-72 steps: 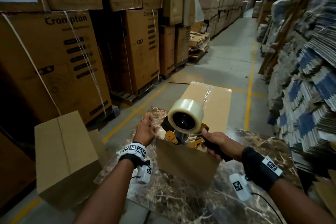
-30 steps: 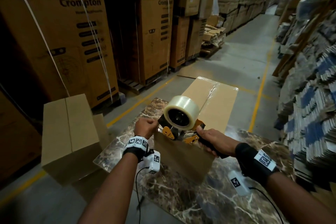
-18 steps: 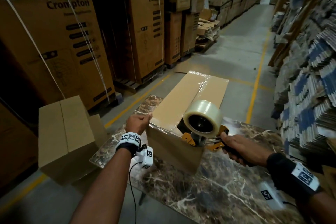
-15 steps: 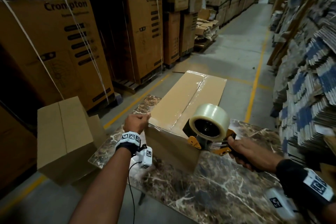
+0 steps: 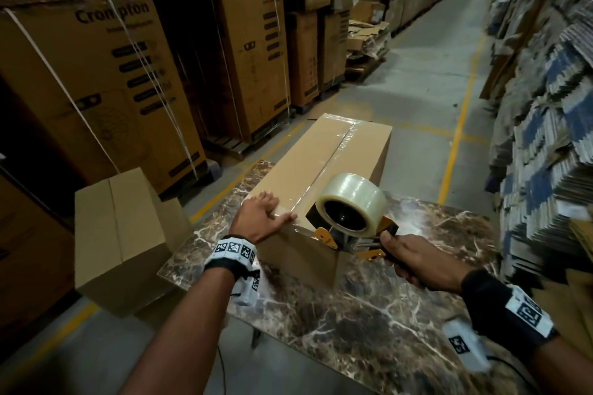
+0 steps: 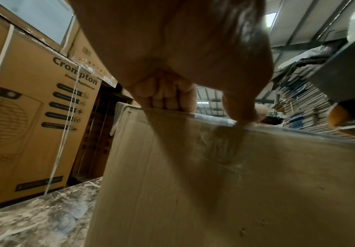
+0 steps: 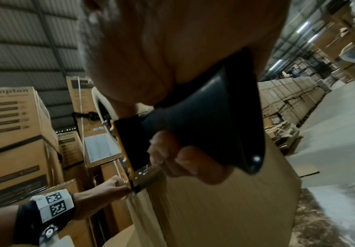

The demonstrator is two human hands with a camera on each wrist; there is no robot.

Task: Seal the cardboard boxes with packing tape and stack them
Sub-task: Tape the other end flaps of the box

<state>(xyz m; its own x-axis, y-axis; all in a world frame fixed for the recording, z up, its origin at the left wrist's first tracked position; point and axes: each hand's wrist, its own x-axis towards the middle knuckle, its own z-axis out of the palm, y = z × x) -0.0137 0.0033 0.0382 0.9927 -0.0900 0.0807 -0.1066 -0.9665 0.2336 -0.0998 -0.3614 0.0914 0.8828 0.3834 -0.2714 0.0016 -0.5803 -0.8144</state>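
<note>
Head view: a long cardboard box (image 5: 324, 167) lies on the marble bench (image 5: 369, 324), its long axis running from frame centre toward the upper right. Left hand (image 5: 260, 218) presses flat on the near top edge, fingers straight. Right hand (image 5: 414, 263) grips the tape dispenser (image 5: 349, 215), sitting at the near end of the taped seam, likely about to cut.

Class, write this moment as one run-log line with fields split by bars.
step: taping box seam | left hand: flat on box top, near end | right hand: grips tape gun at near edge | box on table
</note>
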